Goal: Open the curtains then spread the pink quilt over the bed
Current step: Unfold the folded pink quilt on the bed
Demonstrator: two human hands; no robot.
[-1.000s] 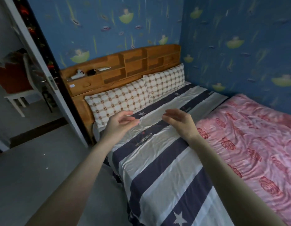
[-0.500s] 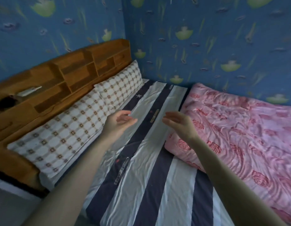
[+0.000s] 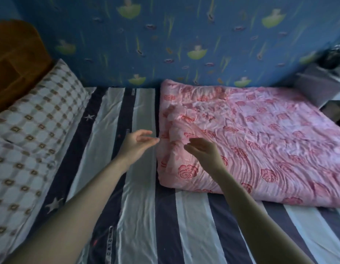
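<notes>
From the head view, the only one there is, the pink quilt [image 3: 251, 134] lies folded on the bed [image 3: 138, 206]. It takes up the half away from the pillows [image 3: 32, 140], and its far side is pushed against the blue wall [image 3: 184, 44]. Its long axis seems to run along that wall, from mid-bed off toward the foot on the right. Its short, rounded end faces left toward the pillows, and that end crosses the bed from the wall toward the person.

Both hands reach out over that end. The right hand [image 3: 203, 151] hangs over the quilt itself, just inside the edge, its fingers [image 3: 192, 149] loosely curved and holding nothing. The left hand [image 3: 135, 144] is over the striped sheet, just beside the edge, and its fingers [image 3: 146, 133] point right at the fold, also relaxed and empty. I can't tell whether either hand touches the cloth; the right looks to be just above it.

So the quilt lies ahead and to the right of the left hand and directly under the right, which is the nearer one. My guess is that the next move is a grip on this pillow-side edge, followed by a pull left along the quilt's length to unfold it toward the headboard [image 3: 12, 60]. No curtains show here.
</notes>
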